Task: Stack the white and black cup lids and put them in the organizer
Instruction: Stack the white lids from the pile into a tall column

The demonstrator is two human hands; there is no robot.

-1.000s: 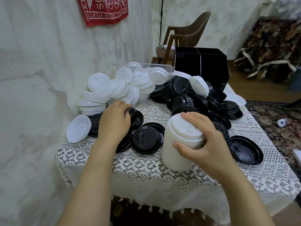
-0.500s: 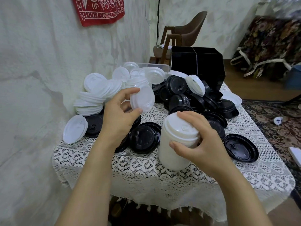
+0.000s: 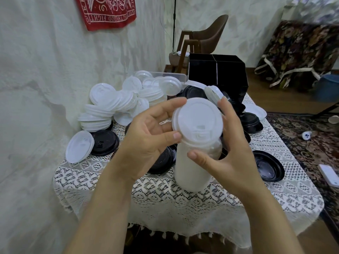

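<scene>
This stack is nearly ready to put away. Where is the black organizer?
In the head view the black organizer stands at the far edge of the table, right of centre, behind the black lids and beside the clear tub.

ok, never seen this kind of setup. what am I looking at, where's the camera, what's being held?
There is no machine here. A person works with bare hands, and the single camera sits on their head, looking forward and down, so both forearms come in from the bottom of the picture. The left hand pinches a white lid by its rim, right at the top of a tall stack of white lids standing on the lace-covered table. The right hand grips that stack around its upper part. Loose white lids are heaped at the far left, black lids lie scattered around, and the black organizer stands at the table's far edge.
</scene>
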